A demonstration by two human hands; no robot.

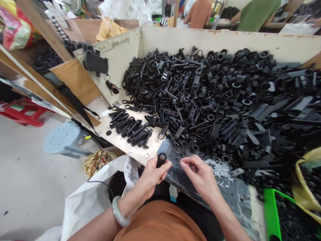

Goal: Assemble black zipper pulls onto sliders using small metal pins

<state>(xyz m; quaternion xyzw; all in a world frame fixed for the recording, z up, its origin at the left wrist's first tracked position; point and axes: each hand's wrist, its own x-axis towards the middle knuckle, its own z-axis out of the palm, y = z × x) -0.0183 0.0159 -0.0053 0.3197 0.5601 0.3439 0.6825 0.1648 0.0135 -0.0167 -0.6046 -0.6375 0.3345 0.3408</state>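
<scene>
My left hand [153, 175] is closed around a black plastic part with a ring end [162, 156]; the ring sticks up above the thumb, and the rest is hidden in the palm. To its right, my right hand [200, 174] has thumb and forefinger pinched together, apart from the left hand. Whatever sits in that pinch is too small to make out. Just beyond the fingers lie a pile of tiny dark pieces [179, 151] and a scatter of silver pins [220, 170]. A row of black ring-ended parts [130, 129] rests on the board at the left.
A large heap of black plastic parts [190, 90] fills the walled bench [213, 40]. Keys [111, 87] hang on the left wall below a black holder [95, 62]. A green crate [272, 214] stands at right, a blue stool [64, 137] at left. Other people sit beyond.
</scene>
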